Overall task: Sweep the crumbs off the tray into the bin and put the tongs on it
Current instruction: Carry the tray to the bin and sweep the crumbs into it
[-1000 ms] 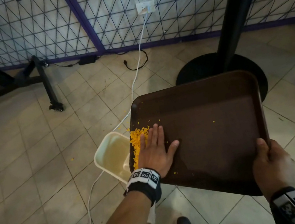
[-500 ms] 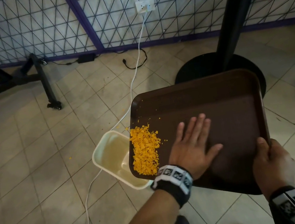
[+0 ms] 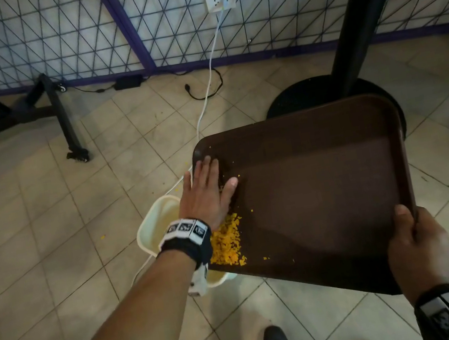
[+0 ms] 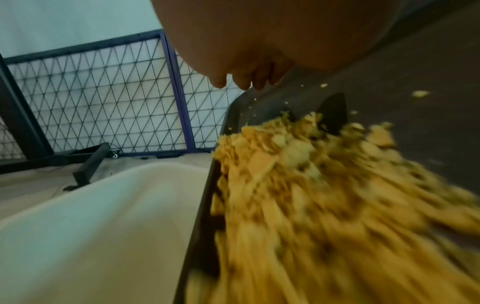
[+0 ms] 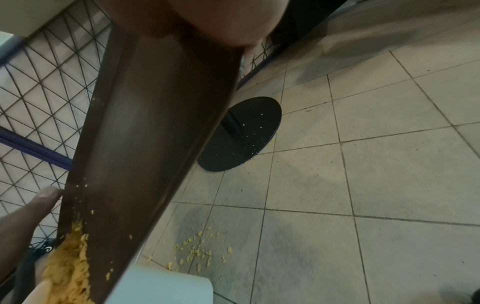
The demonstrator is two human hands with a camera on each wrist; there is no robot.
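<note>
The sweeping seems half done: the flat left hand pushes yellow crumbs along the dark brown plastic tray, gripped by the right hand, over the cream bin, tongs unseen

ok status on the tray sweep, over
Left hand flat on tray, right hand gripping its near corner. Crumbs piled at the tray's lower edge over the bin. Some spilled on floor. Tongs not in view.

light: dim, even | head view: sharp, edges bowed | wrist views: motion-blurred crumbs, soft focus
</note>
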